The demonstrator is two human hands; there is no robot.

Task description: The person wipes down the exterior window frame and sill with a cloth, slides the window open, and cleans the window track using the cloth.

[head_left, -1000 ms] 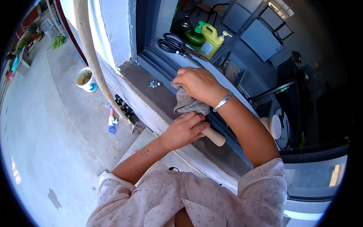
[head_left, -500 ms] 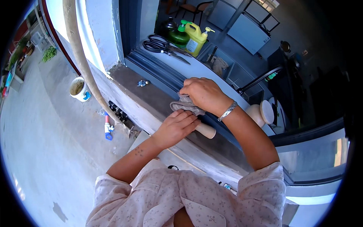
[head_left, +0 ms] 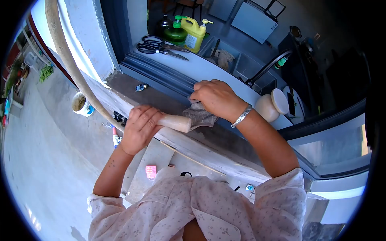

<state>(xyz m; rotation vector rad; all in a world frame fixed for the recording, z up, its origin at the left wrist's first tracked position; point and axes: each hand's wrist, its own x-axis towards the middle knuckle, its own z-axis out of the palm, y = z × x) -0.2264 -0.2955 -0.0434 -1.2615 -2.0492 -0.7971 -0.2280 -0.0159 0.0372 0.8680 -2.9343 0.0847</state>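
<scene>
My left hand point(head_left: 140, 127) is wrapped around one end of a pale cream cylinder point(head_left: 177, 123), which lies crosswise over the outer window ledge point(head_left: 167, 105). Its rounded free end points right; the other end is hidden in my palm. My right hand point(head_left: 219, 98), with a silver bracelet at the wrist, grips a grey cloth point(head_left: 203, 117) in closed fingers. The cloth hangs below that hand, just beyond the cylinder's free end. Whether the two touch I cannot tell.
A small blue toy figure point(head_left: 141, 87) sits on the ledge. Inside the window are black-handled scissors point(head_left: 161, 46), a green pump bottle point(head_left: 177, 34), a yellow jug point(head_left: 194, 35), a sink tap point(head_left: 269, 66) and a cream jar point(head_left: 268, 108). A wooden pole point(head_left: 68, 60) stands left.
My left hand has drawn the cylinder left, away from the cloth, exposing more of it. The cloth now hangs looser under my right hand. The view has shifted slightly.
</scene>
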